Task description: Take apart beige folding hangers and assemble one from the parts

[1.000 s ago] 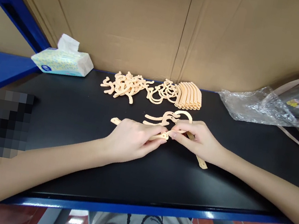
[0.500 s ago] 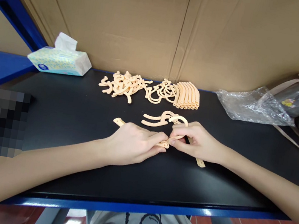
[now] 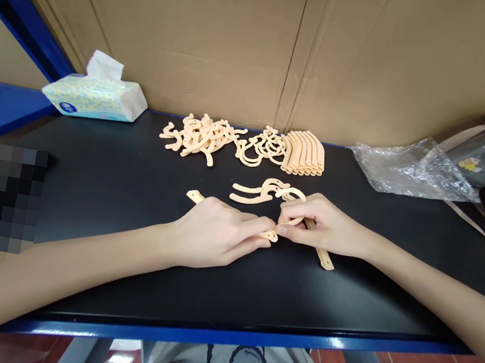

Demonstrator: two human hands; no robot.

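Note:
My left hand (image 3: 219,234) is closed on a beige strip (image 3: 194,196); one end sticks out past the knuckles and a rounded end (image 3: 269,235) shows at the fingertips. Pinched in my right hand (image 3: 322,222) is a beige curved hook piece (image 3: 294,193), its arc rising above the fingers. Both hands' fingertips nearly meet, and the two pieces touch or overlap there. Another straight piece end (image 3: 325,258) pokes out below my right hand; whether it belongs to the left hand's strip is hidden. Loose curved pieces (image 3: 252,195) lie just beyond the hands on the black table (image 3: 136,287).
Along the back lie a jumbled pile of curved pieces (image 3: 206,137), a group of hook pieces (image 3: 260,147) and a neat row of curved strips (image 3: 305,153). A tissue pack (image 3: 98,98) sits back left. Clear plastic (image 3: 412,169) and a bottle (image 3: 484,154) are at right.
Both hands stay together at nearly the same place. My right hand and the hook piece have shifted very slightly; the strip's rounded end has moved a little to the right.

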